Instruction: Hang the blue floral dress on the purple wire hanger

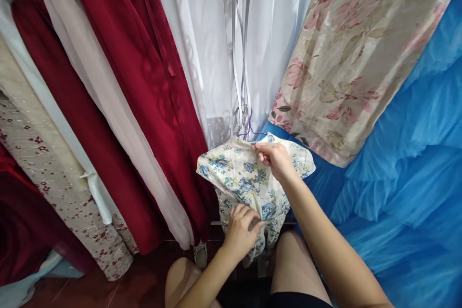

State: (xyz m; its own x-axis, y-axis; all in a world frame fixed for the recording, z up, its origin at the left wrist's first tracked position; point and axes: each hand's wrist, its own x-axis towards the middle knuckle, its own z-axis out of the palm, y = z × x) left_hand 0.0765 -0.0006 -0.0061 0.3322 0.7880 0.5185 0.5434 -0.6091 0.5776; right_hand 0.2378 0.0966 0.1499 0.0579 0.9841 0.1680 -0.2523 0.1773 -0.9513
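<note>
A small cream dress with blue flowers (pixel 238 173) hangs on a purple wire hanger (pixel 250 127) low in the middle of the view. My right hand (pixel 276 159) pinches the dress at its neckline, just below the hanger hook. My left hand (pixel 242 231) is closed on the lower part of the same dress, bunching the fabric. My knees show below the hands.
Long garments hang all around: dark red dresses (pixel 144 82), a pale pink one (pixel 104 101), white sheer fabric (pixel 209 33), a beige floral dress (pixel 353 53) and blue tulle (pixel 407 168) at the right. A reddish floor (pixel 119 288) lies below.
</note>
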